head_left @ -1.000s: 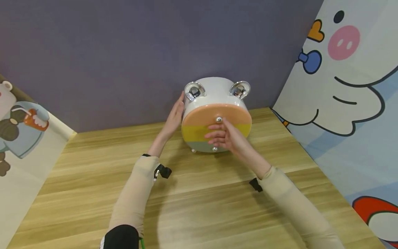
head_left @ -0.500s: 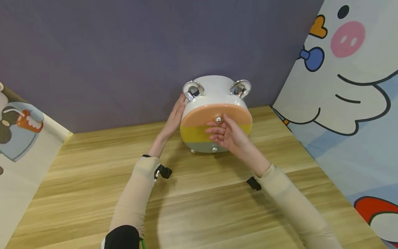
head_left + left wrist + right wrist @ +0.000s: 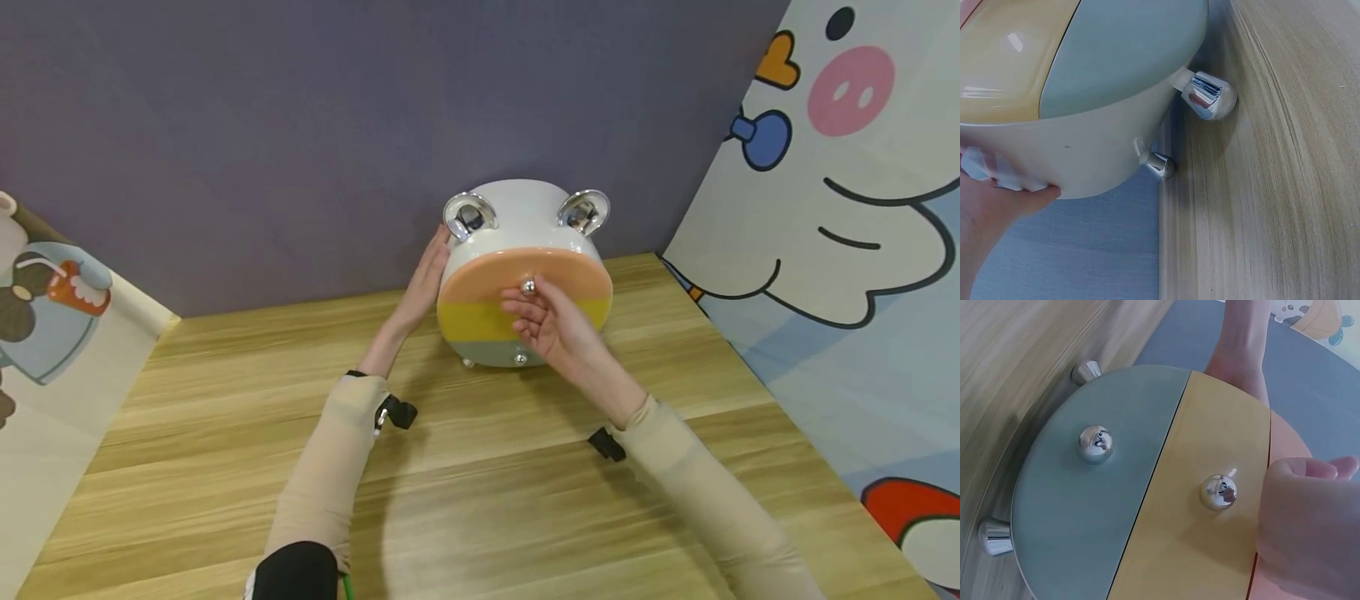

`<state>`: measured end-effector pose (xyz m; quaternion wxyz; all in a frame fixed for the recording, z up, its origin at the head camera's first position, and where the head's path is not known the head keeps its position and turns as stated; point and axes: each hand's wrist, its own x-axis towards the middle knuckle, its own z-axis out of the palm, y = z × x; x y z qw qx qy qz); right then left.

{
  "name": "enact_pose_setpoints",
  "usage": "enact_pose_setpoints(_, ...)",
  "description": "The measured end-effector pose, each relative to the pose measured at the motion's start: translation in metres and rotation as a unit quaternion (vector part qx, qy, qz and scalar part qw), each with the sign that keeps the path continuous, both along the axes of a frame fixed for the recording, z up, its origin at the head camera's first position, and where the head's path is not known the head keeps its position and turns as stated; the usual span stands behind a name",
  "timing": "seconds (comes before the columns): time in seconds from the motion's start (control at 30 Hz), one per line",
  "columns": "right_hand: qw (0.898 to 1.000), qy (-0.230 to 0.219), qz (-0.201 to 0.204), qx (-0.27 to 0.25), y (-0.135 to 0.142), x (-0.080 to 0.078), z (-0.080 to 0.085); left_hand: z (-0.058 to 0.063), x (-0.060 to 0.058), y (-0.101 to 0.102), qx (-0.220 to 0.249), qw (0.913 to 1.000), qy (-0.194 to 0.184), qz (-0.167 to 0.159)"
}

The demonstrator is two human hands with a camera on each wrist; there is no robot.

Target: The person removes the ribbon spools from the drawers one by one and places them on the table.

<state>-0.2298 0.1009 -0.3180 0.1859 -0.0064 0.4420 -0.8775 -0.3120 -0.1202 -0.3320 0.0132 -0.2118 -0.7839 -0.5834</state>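
Note:
A round white drawer box (image 3: 521, 212) stands on its side against the grey wall, with silver ear shapes on top. Its front has an orange top drawer (image 3: 480, 279), a yellow middle drawer (image 3: 1179, 506) and a grey-green bottom one (image 3: 1110, 487). My left hand (image 3: 422, 287) rests with straight fingers along the box's left side. At the orange drawer, my right hand (image 3: 562, 337) pinches the silver top knob (image 3: 528, 287) between thumb and curled fingers; in the right wrist view that knob is hidden behind the hand. The middle knob (image 3: 1219, 492) and bottom knob (image 3: 1096, 444) show free.
Short silver feet (image 3: 1210, 97) hold the box up on the wooden table (image 3: 480, 500). Close behind it is the grey wall (image 3: 300, 150). Panels with cartoon animals border the table on the right (image 3: 847, 233) and left (image 3: 67, 333).
The right hand's fingers have drawn in and up to the top knob, closing on it with the thumb. The left hand stays on the box's side. The head view has shifted slightly.

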Motion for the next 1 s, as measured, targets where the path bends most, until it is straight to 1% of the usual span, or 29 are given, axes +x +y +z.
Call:
enact_pose_setpoints(0.1,1.0,-0.001,-0.007,0.0,-0.001,0.001,-0.001,-0.001,-0.002,0.0,0.003,1.0,-0.001,-0.003)
enact_pose_setpoints(0.33,1.0,-0.004,0.0,-0.004,-0.001,0.004,-0.001,-0.002,-0.003,0.0,0.009,0.9999,-0.002,-0.005)
enact_pose_setpoints(0.57,1.0,-0.003,0.001,0.021,0.002,0.009,-0.002,-0.003,-0.005,0.0,0.015,0.9997,0.015,-0.013)
enact_pose_setpoints(0.7,1.0,0.005,0.002,0.027,0.003,0.012,-0.002,-0.003,-0.006,0.0,0.015,0.9996,0.016,-0.015)
enact_pose_setpoints(1.0,1.0,-0.002,0.008,0.015,0.006,0.02,-0.002,-0.003,-0.004,0.0,0.017,0.9996,0.015,-0.015)
